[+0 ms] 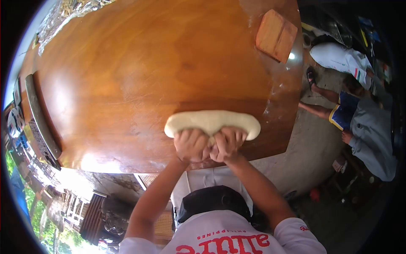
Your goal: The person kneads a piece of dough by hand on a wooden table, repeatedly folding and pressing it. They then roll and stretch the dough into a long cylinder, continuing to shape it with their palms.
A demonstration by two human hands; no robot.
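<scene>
Two bare hands press side by side into a pale log of dough [211, 122] lying on a broad, glossy wooden table [127, 84], close to its near edge. The left hand [191, 145] and the right hand [227, 144] touch each other at the middle of the dough, fingers curled under into loose fists, knuckles and heels bearing down on its near side; neither hand grips it. The dough stretches out to both sides of the hands, thicker at its rounded ends.

Beyond the dough, at the table's far right corner, lies a small wooden board [276, 35], well apart from the work. Crumpled clear plastic [63, 17] sits at the table's far left edge. To the right of the table, on the ground, another person [363, 122] in pale clothes crouches or sits.

The step in hand looks like kneading. Done well, it likely calls for even weight through both heels, pushing away along the table rather than straight down, so the dough rolls without tearing or sticking to the wood.
</scene>
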